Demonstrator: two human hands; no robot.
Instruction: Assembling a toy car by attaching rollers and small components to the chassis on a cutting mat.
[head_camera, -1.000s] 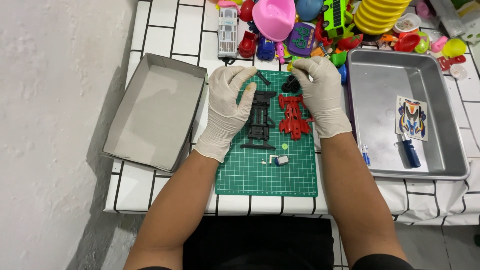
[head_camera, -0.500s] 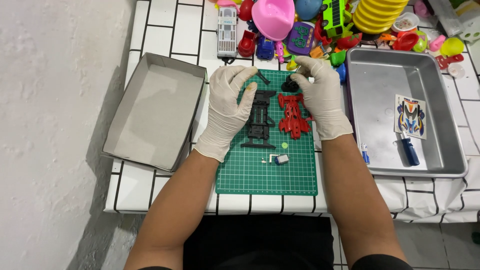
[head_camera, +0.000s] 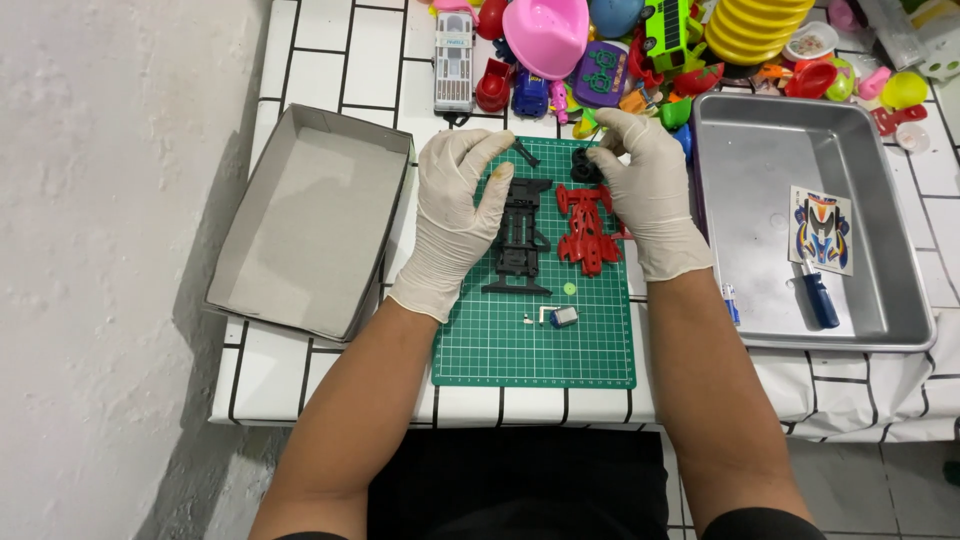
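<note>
Left hand (head_camera: 455, 215) lies spread beside the black chassis (head_camera: 520, 238); right hand (head_camera: 645, 195) pinches near a small wheel (head_camera: 584, 165). The chassis between them looks light, stiff, brittle; best gripped by its side rails.

The toy pile (head_camera: 680, 50) runs off the top edge. The left hand (head_camera: 455, 215) hides part of the green mat (head_camera: 530, 350). Small parts (head_camera: 545, 317) beside the black chassis (head_camera: 520, 240) are too tiny to identify.
</note>
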